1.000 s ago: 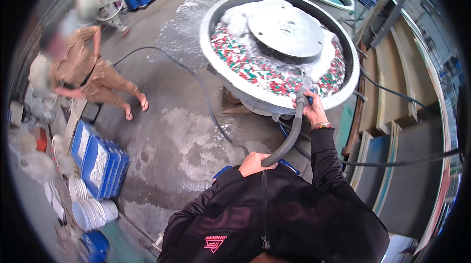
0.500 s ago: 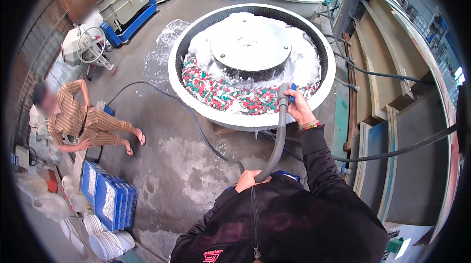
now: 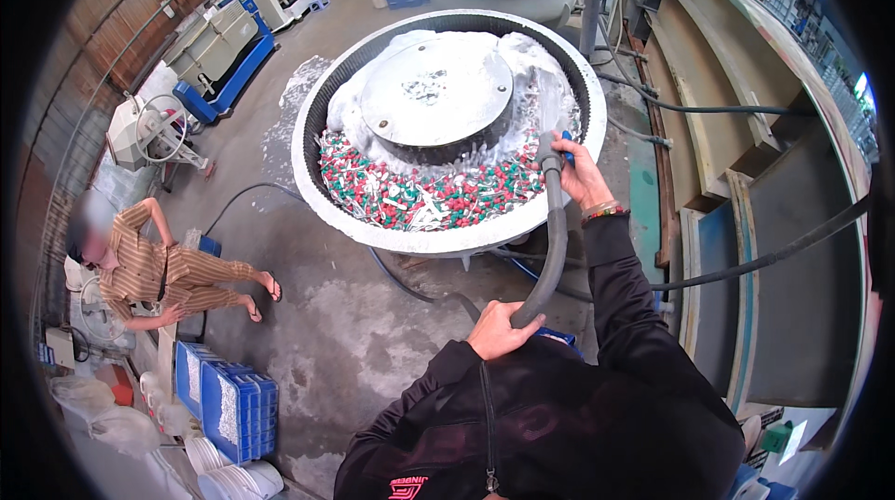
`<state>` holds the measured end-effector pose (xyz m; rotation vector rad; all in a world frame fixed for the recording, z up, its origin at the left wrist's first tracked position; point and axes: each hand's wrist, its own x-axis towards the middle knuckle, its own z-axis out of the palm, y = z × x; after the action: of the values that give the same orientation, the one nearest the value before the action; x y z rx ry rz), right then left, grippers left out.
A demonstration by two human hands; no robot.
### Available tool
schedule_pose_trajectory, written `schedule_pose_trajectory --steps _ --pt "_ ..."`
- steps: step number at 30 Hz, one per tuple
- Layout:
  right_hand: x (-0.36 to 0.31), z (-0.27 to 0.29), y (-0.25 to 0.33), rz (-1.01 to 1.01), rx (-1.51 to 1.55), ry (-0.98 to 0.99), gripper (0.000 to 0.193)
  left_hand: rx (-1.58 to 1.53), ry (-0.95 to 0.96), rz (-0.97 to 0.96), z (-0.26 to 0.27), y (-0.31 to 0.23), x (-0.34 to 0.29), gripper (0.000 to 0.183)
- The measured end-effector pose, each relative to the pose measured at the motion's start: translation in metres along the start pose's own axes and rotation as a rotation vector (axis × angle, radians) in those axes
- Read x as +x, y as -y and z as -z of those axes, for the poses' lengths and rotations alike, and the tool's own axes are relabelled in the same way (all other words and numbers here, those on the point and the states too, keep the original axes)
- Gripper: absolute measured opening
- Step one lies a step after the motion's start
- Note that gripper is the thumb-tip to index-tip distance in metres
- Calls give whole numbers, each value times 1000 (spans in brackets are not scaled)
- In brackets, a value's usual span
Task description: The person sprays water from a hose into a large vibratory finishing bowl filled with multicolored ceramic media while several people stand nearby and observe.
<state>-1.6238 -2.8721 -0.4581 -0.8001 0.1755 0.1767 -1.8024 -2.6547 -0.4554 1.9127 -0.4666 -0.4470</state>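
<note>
Left of the big tub (image 3: 410, 241), we see a standing person (image 3: 142, 255) with a blurred head (image 3: 90, 223). Inside it, foam (image 3: 347, 110) hides what lies beneath. On the tub's near side, our left hand (image 3: 499, 330) covers a stretch of hose (image 3: 557, 248).

Thick grey hose (image 3: 557, 237), pretty curvy, with a blue bit (image 3: 568, 149) by the nozzle (image 3: 547, 150), which is up over the round tub's (image 3: 401, 239) right side, spraying away from the wearer.
</note>
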Motion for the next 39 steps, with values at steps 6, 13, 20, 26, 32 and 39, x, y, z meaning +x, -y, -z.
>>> schedule_pose_trajectory --steps 6,13,20,26,32,39 --pt "-3 16 -25 -58 -23 -53 53 5 -15 13 -27 25 -11 27" --pt "12 17 -25 -61 12 55 51 47 27 109 -27 14 -7 29" --pt "19 21 -44 -163 -22 -48 37 25 -11 192 -23 14 -8 30" --pt "23 0 -35 -181 -47 42 29 7 -71 176 -22 6 -8 30" --pt "43 35 -86 -377 -35 -34 33 -41 -163 219 -25 24 -9 31" --pt "68 -34 -126 -486 -146 232 34 -111 -262 238 -26 23 -25 33"
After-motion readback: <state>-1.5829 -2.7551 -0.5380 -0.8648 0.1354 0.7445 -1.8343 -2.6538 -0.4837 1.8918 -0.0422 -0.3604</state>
